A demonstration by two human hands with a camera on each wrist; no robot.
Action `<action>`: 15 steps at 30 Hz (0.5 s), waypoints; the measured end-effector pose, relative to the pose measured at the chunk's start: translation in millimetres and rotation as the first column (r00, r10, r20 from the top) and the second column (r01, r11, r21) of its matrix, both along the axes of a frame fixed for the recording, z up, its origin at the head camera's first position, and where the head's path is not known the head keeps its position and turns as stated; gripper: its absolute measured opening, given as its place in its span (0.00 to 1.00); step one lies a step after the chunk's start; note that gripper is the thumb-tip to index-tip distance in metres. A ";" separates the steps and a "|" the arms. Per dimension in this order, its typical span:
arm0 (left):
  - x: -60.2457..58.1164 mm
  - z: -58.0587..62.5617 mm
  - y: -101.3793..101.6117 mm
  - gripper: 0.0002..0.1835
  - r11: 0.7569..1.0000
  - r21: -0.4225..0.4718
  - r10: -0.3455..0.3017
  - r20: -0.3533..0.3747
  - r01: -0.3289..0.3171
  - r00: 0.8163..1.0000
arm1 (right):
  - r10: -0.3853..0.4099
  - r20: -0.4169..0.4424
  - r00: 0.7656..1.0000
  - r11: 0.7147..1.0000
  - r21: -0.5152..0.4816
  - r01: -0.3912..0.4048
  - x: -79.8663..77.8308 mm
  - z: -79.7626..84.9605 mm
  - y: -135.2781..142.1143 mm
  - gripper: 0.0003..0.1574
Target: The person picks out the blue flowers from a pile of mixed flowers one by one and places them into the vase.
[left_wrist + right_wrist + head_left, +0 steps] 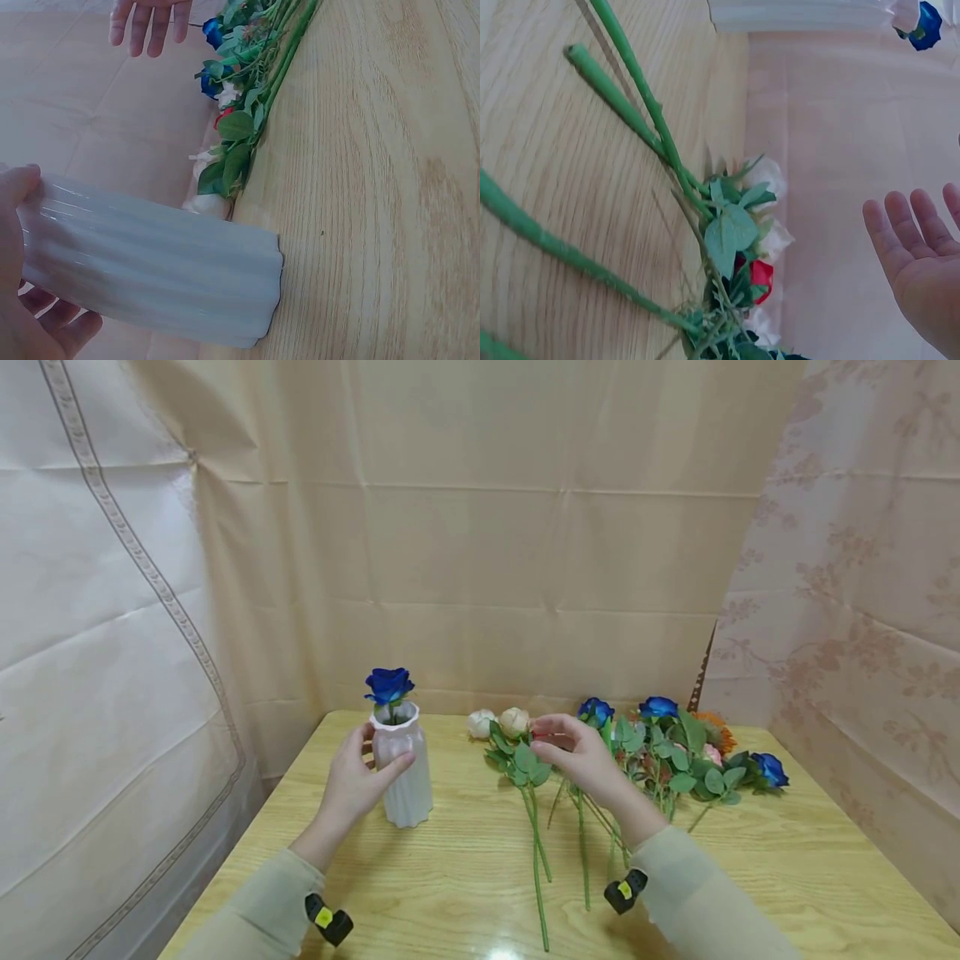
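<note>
A white fluted vase [408, 781] stands upright at the left of the table, a single blue rose [388, 685] rising from its mouth. My left hand [358, 783] holds this vase near the top, its thumb on one side and fingers around the other. In the head view my right hand [585, 762] overlaps the row of flowers. The right wrist view shows that hand [930, 277] with fingers extended and nothing in them, apart from the stems. Closest to it are a cream flower [514, 722], a white flower [482, 724] and a red flower [761, 282].
Right of the hand lies a leafy heap of flowers, with blue roses [659, 707], an orange flower [718, 732] and a pink one [712, 754]. Green stems [538, 877] point toward the front of the wooden table [465, 893]. A beige curtain [525, 568] hangs behind.
</note>
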State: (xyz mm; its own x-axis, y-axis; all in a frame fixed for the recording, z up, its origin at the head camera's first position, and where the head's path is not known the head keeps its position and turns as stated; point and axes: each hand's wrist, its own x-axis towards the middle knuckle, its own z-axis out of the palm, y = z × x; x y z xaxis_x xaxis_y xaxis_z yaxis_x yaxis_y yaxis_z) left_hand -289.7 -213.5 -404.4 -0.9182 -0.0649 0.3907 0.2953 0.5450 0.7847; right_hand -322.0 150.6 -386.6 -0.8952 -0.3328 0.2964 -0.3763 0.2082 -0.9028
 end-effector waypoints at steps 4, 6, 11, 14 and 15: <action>-0.9 0.1 -0.5 0.49 1.000 0.007 -0.001 0.017 0.001 1.000 | -0.014 0.012 1.000 1.000 0.004 0.014 -0.6 1.4 7.9 0.27; -0.9 0.5 -0.6 0.49 1.000 0.010 -0.005 0.026 0.005 1.000 | -0.020 0.013 1.000 1.000 0.010 0.020 -1.5 1.8 12.4 0.29; -0.3 1.3 -1.7 0.48 1.000 0.013 -0.012 0.040 0.011 0.999 | -0.026 0.012 1.000 1.000 0.005 0.026 -3.5 3.6 22.4 0.30; -0.5 0.9 -2.3 0.49 1.000 0.010 -0.012 0.051 0.011 0.999 | -0.034 -0.001 0.999 0.999 -0.001 0.034 -5.1 4.6 27.5 0.29; -0.8 0.7 -2.5 0.49 1.000 0.009 -0.012 0.053 0.012 0.999 | -0.040 0.000 0.999 0.999 -0.003 0.040 -5.7 5.0 29.1 0.29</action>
